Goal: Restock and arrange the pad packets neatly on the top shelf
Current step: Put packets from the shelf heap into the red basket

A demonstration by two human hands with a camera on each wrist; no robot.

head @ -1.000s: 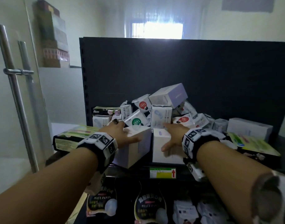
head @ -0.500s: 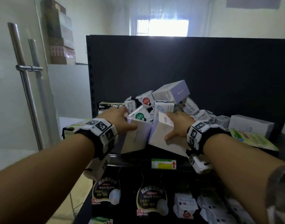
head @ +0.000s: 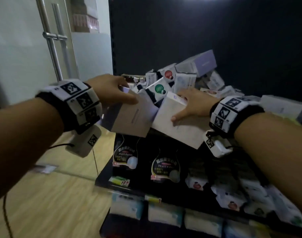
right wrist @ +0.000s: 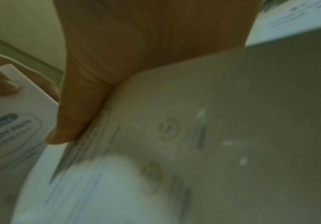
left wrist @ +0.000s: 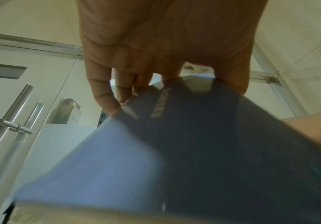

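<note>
My left hand [head: 112, 90] grips a lavender-and-white pad box [head: 129, 117] by its top edge, tilted and lifted clear of the shelf front; in the left wrist view the fingers [left wrist: 106, 94] curl over that box [left wrist: 175, 159]. My right hand [head: 193, 105] grips a white pad box [head: 179, 127], thumb on its near face, also tilted forward. In the right wrist view the thumb [right wrist: 75, 115] presses along the box [right wrist: 213, 121]. Behind both lies a jumbled pile of pad packets [head: 179, 78] on the top shelf.
A dark back panel [head: 198, 31] rises behind the pile. A long white box [head: 282, 107] lies at the shelf's right. Lower shelves hold black "Peace Pants" packs [head: 164, 169] and white packets [head: 232, 200]. A glass door with steel handles [head: 50, 40] stands left, above a wooden floor [head: 52, 194].
Both hands have lifted their boxes off the shelf front and pulled them toward me, tilting them. My head has moved closer and looks further down.
</note>
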